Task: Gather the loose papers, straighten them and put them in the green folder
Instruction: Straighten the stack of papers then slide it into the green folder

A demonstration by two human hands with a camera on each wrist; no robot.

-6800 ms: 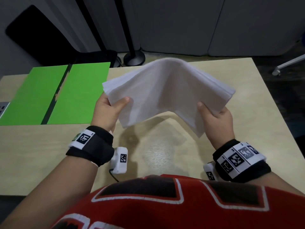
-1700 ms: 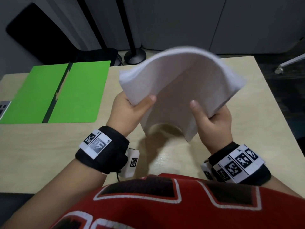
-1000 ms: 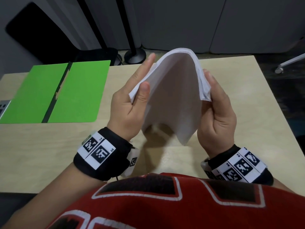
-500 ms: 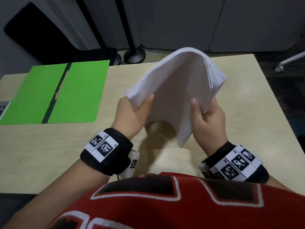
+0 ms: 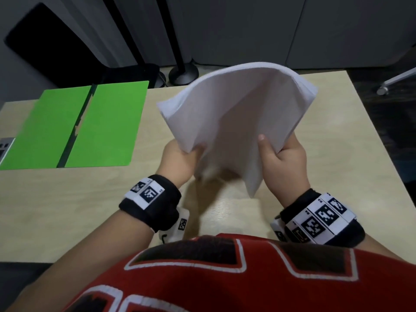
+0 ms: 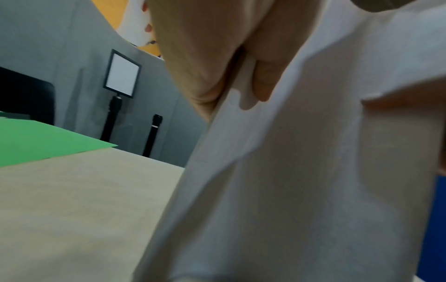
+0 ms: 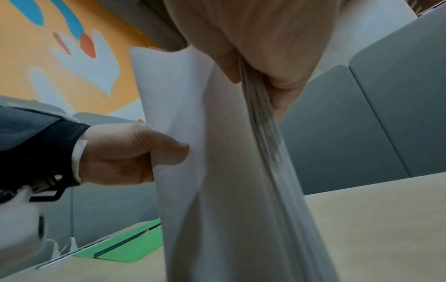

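A stack of white papers (image 5: 234, 109) arches upward above the table, held at both near ends. My left hand (image 5: 180, 157) grips its left end, thumb on top, fingers hidden beneath. My right hand (image 5: 279, 156) grips the right end with the thumb pressed on the sheets. The left wrist view shows the papers (image 6: 301, 171) close up under my fingers (image 6: 263, 84). In the right wrist view the papers (image 7: 231, 171) hang down between my right hand and my left hand (image 7: 125, 152). The green folder (image 5: 78, 127) lies open and flat at the table's far left.
The light wooden table (image 5: 67, 210) has bare surface below and right of the papers. A grey device (image 5: 5, 147) sits at the left edge beside the folder. A black stand base (image 5: 183, 72) and dark panels stand behind the table. A chair leg (image 5: 396, 81) is at the far right.
The hands have spread apart, widening the arch of the stack from a narrow fold. The left end of the papers has dropped lower and further left.
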